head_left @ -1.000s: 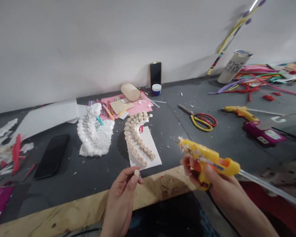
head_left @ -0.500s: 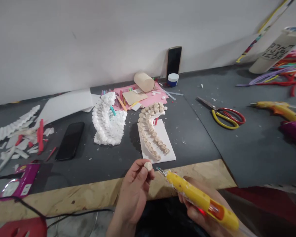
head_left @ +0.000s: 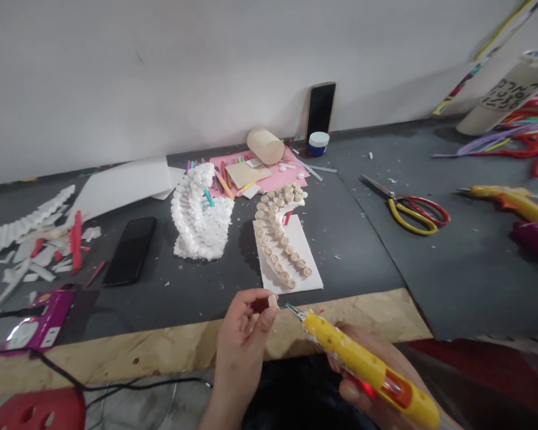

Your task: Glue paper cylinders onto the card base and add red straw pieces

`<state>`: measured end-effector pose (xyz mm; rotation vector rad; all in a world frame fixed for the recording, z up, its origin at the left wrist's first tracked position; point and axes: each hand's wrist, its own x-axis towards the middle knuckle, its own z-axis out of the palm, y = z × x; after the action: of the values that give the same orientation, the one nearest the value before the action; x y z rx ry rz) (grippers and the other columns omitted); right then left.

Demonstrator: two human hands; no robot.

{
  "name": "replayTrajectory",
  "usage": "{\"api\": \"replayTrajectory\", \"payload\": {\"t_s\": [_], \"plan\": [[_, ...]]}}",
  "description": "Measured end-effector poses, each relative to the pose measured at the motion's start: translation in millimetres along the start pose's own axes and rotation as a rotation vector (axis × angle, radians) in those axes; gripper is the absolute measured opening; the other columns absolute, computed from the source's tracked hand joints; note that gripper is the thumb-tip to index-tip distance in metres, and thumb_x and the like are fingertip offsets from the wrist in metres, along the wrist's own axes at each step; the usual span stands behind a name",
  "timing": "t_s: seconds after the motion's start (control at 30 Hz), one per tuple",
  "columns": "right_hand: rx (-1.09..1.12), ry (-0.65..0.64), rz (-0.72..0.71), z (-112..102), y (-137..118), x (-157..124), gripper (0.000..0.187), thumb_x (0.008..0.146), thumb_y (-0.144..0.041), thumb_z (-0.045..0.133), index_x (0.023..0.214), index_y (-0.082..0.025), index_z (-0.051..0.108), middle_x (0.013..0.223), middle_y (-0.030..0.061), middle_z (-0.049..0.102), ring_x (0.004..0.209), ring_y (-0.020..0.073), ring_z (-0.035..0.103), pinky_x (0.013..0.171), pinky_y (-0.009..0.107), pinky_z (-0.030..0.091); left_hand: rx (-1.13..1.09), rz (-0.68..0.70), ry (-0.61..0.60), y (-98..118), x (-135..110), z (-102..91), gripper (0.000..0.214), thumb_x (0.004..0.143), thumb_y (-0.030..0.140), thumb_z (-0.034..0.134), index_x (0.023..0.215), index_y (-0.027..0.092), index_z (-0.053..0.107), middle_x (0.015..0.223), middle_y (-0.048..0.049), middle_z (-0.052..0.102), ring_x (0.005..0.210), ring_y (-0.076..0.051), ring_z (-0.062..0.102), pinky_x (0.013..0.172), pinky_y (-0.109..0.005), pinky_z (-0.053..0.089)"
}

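Between thumb and fingers, my left hand (head_left: 244, 334) pinches a small cream paper roll (head_left: 273, 301), now seen edge-on. My right hand (head_left: 367, 364) is wrapped round a yellow hot glue gun (head_left: 349, 346), a red light glowing at its underside. The gun's metal nozzle points left, close to the roll but apart from it. Just beyond my hands lies a white board (head_left: 307, 257) bearing a curved white piece lined with rows of similar cream rolls (head_left: 275, 233). To its left stands a curved model covered in white bits (head_left: 199, 215), with a teal stick in it.
Scissors (head_left: 412, 214) and a second yellow glue gun (head_left: 497, 192) lie at the right. A black phone (head_left: 130, 251), paper scraps (head_left: 40, 257) and a purple box (head_left: 45, 319) are at the left. A cardboard tube (head_left: 266, 146), a blue jar (head_left: 318, 144) and an upright phone (head_left: 321, 110) stand at the back.
My left hand has turned the paper roll, so its spiral end no longer faces me. The glue gun stays almost where it was; the whole view has shifted slightly.
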<state>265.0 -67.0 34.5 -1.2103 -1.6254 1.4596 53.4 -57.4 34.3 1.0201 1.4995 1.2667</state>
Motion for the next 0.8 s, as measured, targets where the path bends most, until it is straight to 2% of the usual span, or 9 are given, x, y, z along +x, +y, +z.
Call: {"api": "replayTrajectory", "payload": {"t_s": [0.1,0.17,0.27,0.33,0.43,0.6,0.7,0.8], "plan": [[-0.026,0.025,-0.013,-1,5,-3,0.045,0.086,-0.067,0.054,0.074,-0.024,0.054,0.069,0.0021,0.053,0.06,0.0158,0.049,0.055,0.028,0.048,0.43,0.236,0.132,0,-3,-8.4,0.021,0.087,0.036,0.066,0.101,0.022,0.071,0.095,-0.006,0.072,0.089,-0.021,0.065,0.086,-0.035,0.05],[-0.042,0.024,-0.012,-1,7,-3,0.042,0.087,-0.065,0.055,0.076,-0.024,0.055,0.07,0.0024,0.055,0.061,0.0163,0.052,0.056,0.028,0.048,0.584,0.328,0.183,1,-4,-11.1,0.02,0.087,0.035,0.066,0.103,0.023,0.071,0.095,-0.0053,0.073,0.086,-0.021,0.065,0.083,-0.036,0.05],[-0.062,-0.019,-0.019,1,6,1,0.039,0.086,-0.061,0.058,0.076,-0.024,0.056,0.069,0.0021,0.057,0.06,0.0161,0.053,0.054,0.027,0.046,0.647,0.406,0.182,5,-5,-11.3,0.016,0.088,0.032,0.065,0.1,0.025,0.072,0.095,-0.0043,0.074,0.088,-0.021,0.066,0.083,-0.035,0.05],[-0.073,-0.059,-0.047,2,3,5,0.038,0.087,-0.059,0.058,0.074,-0.023,0.056,0.068,0.0019,0.057,0.059,0.0152,0.052,0.054,0.026,0.044,0.611,0.412,0.168,6,-5,-11.4,0.013,0.089,0.032,0.064,0.097,0.025,0.073,0.095,-0.004,0.073,0.092,-0.021,0.066,0.085,-0.033,0.049],[-0.067,-0.054,-0.073,6,-1,8,0.04,0.087,-0.06,0.056,0.072,-0.022,0.055,0.068,0.0016,0.056,0.058,0.0146,0.05,0.054,0.027,0.043,0.434,0.283,0.141,5,-6,-14.5,0.016,0.088,0.036,0.066,0.095,0.024,0.073,0.093,-0.0045,0.071,0.088,-0.019,0.065,0.081,-0.03,0.05],[0.036,-0.055,0.061,12,3,5,0.039,0.084,-0.06,0.06,0.069,-0.024,0.054,0.066,0.0016,0.051,0.056,0.0158,0.047,0.048,0.027,0.041,-0.028,-0.08,0.027,-1,-8,-19.1,0.03,0.083,0.046,0.072,0.098,0.02,0.071,0.084,-0.0037,0.07,0.082,-0.016,0.064,0.079,-0.026,0.05],[0.077,-0.074,0.118,13,7,3,0.036,0.082,-0.057,0.064,0.07,-0.024,0.056,0.068,0.0023,0.053,0.057,0.0162,0.048,0.045,0.026,0.041,-0.26,-0.179,-0.036,-3,-9,-15.6,0.031,0.081,0.046,0.075,0.098,0.02,0.072,0.081,-0.0024,0.07,0.081,-0.014,0.064,0.08,-0.023,0.048],[0.135,-0.084,0.156,14,10,2,0.037,0.079,-0.058,0.068,0.071,-0.024,0.056,0.07,0.0021,0.052,0.058,0.0155,0.048,0.046,0.026,0.042,-0.371,-0.239,-0.093,-4,-10,-11.0,0.029,0.079,0.043,0.077,0.097,0.021,0.073,0.083,-0.0023,0.07,0.082,-0.012,0.063,0.082,-0.022,0.047]]}}
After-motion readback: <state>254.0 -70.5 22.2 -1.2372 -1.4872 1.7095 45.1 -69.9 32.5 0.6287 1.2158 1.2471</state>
